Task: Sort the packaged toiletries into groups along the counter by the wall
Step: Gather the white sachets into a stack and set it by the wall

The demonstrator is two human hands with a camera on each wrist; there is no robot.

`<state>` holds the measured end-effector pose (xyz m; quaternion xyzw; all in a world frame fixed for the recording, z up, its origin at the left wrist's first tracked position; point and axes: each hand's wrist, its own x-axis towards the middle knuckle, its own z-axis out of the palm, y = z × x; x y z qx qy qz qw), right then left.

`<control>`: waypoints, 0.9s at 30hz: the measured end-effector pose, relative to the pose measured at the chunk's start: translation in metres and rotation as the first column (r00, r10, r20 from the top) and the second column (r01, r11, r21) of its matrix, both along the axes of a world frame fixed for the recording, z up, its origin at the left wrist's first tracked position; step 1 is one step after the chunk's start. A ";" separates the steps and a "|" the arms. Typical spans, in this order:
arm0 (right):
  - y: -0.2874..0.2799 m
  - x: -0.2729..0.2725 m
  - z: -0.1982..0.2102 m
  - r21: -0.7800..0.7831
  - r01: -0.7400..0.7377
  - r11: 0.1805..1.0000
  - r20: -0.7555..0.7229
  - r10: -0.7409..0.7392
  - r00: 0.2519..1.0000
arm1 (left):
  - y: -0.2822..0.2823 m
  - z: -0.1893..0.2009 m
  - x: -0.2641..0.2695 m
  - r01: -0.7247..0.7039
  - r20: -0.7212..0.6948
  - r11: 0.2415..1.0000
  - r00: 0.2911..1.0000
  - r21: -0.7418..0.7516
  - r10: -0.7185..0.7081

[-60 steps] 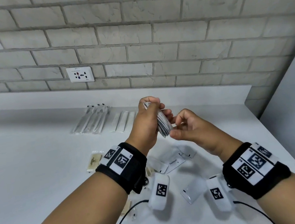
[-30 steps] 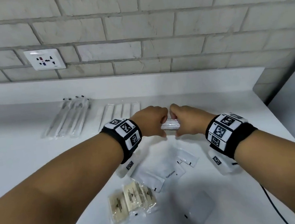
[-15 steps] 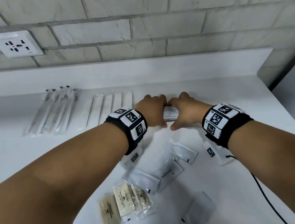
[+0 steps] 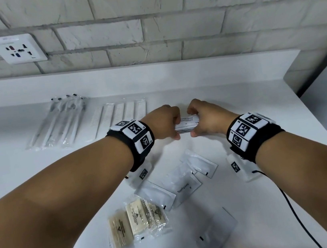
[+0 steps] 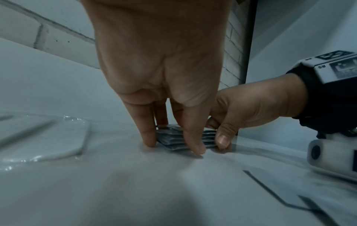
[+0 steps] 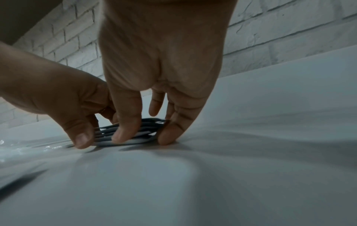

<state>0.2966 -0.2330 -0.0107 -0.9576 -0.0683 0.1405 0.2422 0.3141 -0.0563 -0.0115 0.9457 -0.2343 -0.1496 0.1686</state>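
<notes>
A small stack of white shampoo-with-conditioner sachets (image 4: 186,123) lies on the white counter (image 4: 261,110) near the wall. My left hand (image 4: 165,123) pinches its left end and my right hand (image 4: 204,117) pinches its right end, fingertips down on the counter. The left wrist view has the stack (image 5: 173,139) between my left hand's fingers (image 5: 149,137) and the right hand (image 5: 231,116). From the right wrist the stack (image 6: 142,133) sits under my right hand's fingers (image 6: 123,130). To the left lie packaged toothbrushes (image 4: 57,122) and combs (image 4: 119,113).
Loose white toothpaste sachets (image 4: 185,186) lie in the middle of the counter, wrapped soap bars (image 4: 134,220) toward the near left, and one more sachet (image 4: 215,232) near the front. A wall socket (image 4: 17,48) sits on the brick wall. The counter ends at the right.
Both hands went from holding the sachet stack up in the air to setting it down on the counter by the wall, where they still hold its ends.
</notes>
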 end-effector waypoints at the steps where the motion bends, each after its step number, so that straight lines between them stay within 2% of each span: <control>1: -0.001 0.000 0.001 -0.025 -0.019 1.000 0.008 0.019 1.000 | 0.001 0.000 0.000 0.014 0.002 1.000 1.000 0.002 -0.014; 5: -0.001 0.002 0.004 -0.148 -0.099 0.984 0.001 0.100 0.995 | 0.002 0.002 0.001 0.047 -0.012 0.999 0.999 0.022 -0.047; 11: 0.008 0.008 0.000 -0.245 -0.187 0.951 0.007 0.195 0.981 | 0.004 0.000 0.008 0.070 -0.004 0.996 0.998 0.057 -0.070; 22: 0.011 0.074 0.005 -0.241 -0.110 0.964 0.060 0.128 0.990 | 0.003 0.009 0.070 -0.015 0.171 0.984 0.985 0.180 -0.016; 27: 0.013 0.101 0.004 -0.242 -0.030 0.970 0.144 0.066 0.987 | 0.000 0.014 0.093 -0.095 0.195 0.983 0.979 0.159 0.063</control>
